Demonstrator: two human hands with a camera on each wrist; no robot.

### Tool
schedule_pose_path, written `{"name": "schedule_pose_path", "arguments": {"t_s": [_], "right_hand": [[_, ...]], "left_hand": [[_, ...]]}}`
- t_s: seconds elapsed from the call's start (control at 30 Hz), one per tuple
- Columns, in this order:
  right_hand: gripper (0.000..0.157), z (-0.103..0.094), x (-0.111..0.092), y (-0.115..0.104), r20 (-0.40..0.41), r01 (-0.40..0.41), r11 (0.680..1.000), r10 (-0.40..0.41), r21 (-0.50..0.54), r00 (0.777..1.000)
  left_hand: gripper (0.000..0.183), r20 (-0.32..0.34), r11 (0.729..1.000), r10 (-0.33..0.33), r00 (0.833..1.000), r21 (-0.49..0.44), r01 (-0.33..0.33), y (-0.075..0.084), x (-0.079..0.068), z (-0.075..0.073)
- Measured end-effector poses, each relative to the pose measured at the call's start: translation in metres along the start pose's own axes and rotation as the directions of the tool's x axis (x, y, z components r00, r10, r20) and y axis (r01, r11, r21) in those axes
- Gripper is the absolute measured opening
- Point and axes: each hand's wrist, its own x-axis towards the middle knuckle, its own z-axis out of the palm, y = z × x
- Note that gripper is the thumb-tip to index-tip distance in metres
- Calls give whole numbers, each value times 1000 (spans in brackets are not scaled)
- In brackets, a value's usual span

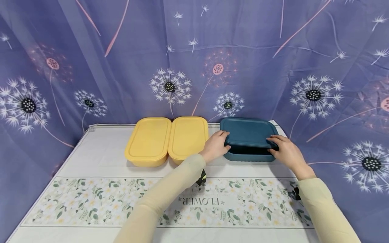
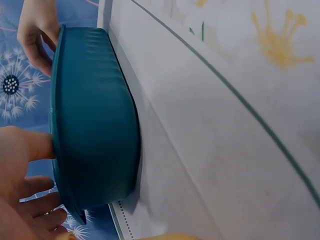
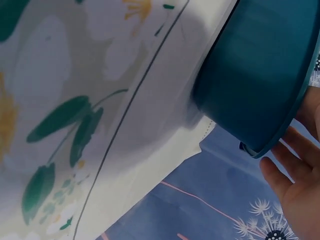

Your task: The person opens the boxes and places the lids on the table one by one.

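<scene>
A dark teal box [image 1: 250, 157] stands at the back right of the table. Its teal lid [image 1: 250, 131] lies over it, set back so that a dark opening shows along the front. My left hand [image 1: 214, 145] grips the lid's left side, thumb near the front corner. On the opposite side, my right hand [image 1: 287, 152] holds the lid's right edge between fingers and thumb. The left wrist view has the box wall [image 2: 95, 120] side-on, with the left thumb at the rim. In the right wrist view, right-hand fingers [image 3: 295, 150] reach the rim at a corner.
Two yellow lidded boxes, one at the far left [image 1: 150, 138] and one beside it [image 1: 188, 136], stand left of the teal box. A purple dandelion-print curtain [image 1: 194, 50] hangs behind the table. The white tablecloth [image 1: 91, 158] carries a floral strip.
</scene>
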Motion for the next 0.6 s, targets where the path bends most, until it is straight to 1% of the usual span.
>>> {"name": "schedule_pose_path", "arguments": {"t_s": [0.17, 0.3, 0.43, 0.53, 0.6], "right_hand": [[50, 2, 1, 2, 9, 22, 1000, -22, -1, 1000], [48, 4, 3, 3, 1, 34, 999, -34, -1, 999], [49, 3, 3, 4, -2, 45, 999, -45, -24, 999], [49, 4, 1, 4, -10, 56, 998, -56, -42, 998], [48, 4, -1, 5, -25, 68, 996, -69, -53, 997]], "left_hand": [[58, -9, 1000, 4, 1000, 18, -4, 1, 2, 3], [49, -31, 999, 20, 999, 36, -19, 0, 3, 6], [41, -70, 994, 41, 997, 101, -34, 1, 2, 7], [37, -93, 986, 65, 994, 160, -50, 3, 1, 8], [36, -107, 981, 79, 991, 183, -59, 4, 0, 8]]}}
